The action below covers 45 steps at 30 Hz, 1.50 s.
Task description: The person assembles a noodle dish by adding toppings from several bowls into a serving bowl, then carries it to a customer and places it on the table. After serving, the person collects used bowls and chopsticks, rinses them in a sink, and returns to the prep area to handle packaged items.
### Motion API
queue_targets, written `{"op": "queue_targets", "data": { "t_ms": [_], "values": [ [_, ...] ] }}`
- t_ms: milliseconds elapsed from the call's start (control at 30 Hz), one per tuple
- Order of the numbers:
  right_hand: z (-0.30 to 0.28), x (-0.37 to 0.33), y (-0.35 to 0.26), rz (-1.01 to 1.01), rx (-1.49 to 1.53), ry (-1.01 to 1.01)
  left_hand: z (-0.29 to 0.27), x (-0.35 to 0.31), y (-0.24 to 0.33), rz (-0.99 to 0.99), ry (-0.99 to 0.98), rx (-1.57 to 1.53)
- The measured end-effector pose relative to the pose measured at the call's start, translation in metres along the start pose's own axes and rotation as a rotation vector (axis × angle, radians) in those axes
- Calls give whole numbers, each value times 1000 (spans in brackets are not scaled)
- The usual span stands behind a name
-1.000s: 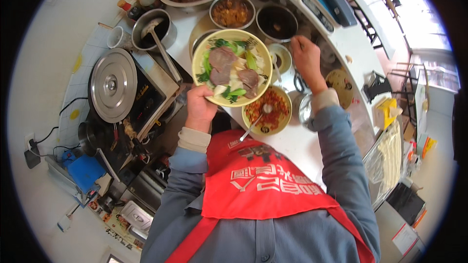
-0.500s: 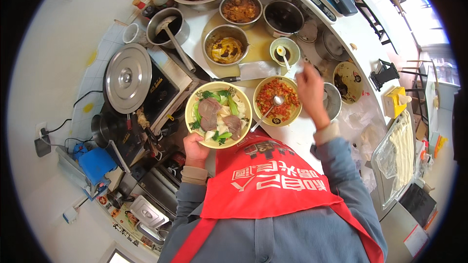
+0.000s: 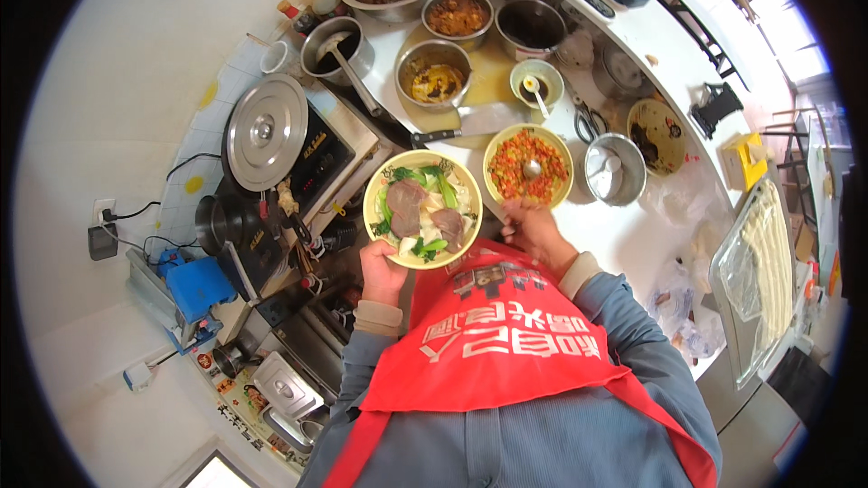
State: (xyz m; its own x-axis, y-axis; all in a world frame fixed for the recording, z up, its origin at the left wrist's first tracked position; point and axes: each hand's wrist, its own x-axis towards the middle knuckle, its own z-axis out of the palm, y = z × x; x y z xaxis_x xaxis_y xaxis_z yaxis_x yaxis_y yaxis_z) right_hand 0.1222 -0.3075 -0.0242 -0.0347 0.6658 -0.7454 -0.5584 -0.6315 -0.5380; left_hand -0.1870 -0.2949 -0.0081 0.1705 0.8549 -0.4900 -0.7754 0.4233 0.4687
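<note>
My left hand (image 3: 383, 273) grips the near-left rim of a cream bowl (image 3: 373, 183), fingers under it and thumb at the edge. The bowl contains leafy greens (image 3: 447, 188), brown meat slices (image 3: 406, 204) and pale pieces like wide noodles or wrappers. To the right, my right hand (image 3: 541, 237) is closed at the near edge of a yellow bowl (image 3: 491, 188) of chopped red and green peppers (image 3: 546, 154). Its fingers are on the handle of a metal spoon (image 3: 532, 168) whose head rests among the peppers. The handle is mostly hidden by the hand.
Beyond the bowls lies a cleaver (image 3: 488, 119), beside a small bowl of dark sauce (image 3: 555, 90). Several metal pots of sauce stand farther back. Scissors (image 3: 589, 119) and a metal bowl (image 3: 633, 183) are at right. An induction cooker (image 3: 312, 158) and steel lid (image 3: 266, 132) are at left.
My right hand has come down from above the right side of the pepper bowl to the spoon's handle at its near edge. My left hand still holds the bowl of greens and meat.
</note>
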Motion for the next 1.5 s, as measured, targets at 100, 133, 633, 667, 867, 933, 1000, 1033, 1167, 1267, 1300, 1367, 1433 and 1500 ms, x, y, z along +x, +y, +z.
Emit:
{"op": "queue_targets", "data": {
  "t_ms": [100, 133, 633, 667, 867, 933, 1000, 1033, 1167, 1267, 1300, 1367, 1433, 1500],
  "values": [
    [-32, -8, -9, -278, -218, 231, -8, 4, -9, -38, 4, 52],
    [-44, -16, -12, -384, -466, 306, -11, 6, -14, -76, 37, 50],
    [-79, -16, -22, -765, -1288, 418, -27, 43, -67, -272, -21, 79],
    [-81, -16, -19, -725, -1149, 474, -28, 44, -68, -283, -21, 81],
    [-80, -4, -7, -338, -537, 312, -27, 34, -66, -214, -20, 151],
    [-80, -5, -6, -199, -294, 215, -24, 31, -63, -207, -23, 137],
    [-83, -13, -8, -211, -188, 233, -20, 32, -58, -196, -99, 81],
    [-84, -18, -9, -197, -141, 294, -18, 32, -56, -199, -32, 107],
    [-85, -58, -21, -259, -124, 167, -1, 40, -50, -171, -58, 129],
    [-70, -87, -32, -309, -160, 167, 17, 47, -49, -153, -116, 174],
    [-63, -95, -34, -330, -171, 152, 24, 49, -49, -159, -114, 167],
    [-46, -105, -36, -357, -343, 226, 37, 52, -51, -141, -173, 173],
    [-29, -109, -34, -717, -813, 200, 47, 55, -53, -190, -185, 143],
    [-22, -115, -32, -1029, -1087, 336, 54, 56, -57, -194, -256, 124]
  ]
}}
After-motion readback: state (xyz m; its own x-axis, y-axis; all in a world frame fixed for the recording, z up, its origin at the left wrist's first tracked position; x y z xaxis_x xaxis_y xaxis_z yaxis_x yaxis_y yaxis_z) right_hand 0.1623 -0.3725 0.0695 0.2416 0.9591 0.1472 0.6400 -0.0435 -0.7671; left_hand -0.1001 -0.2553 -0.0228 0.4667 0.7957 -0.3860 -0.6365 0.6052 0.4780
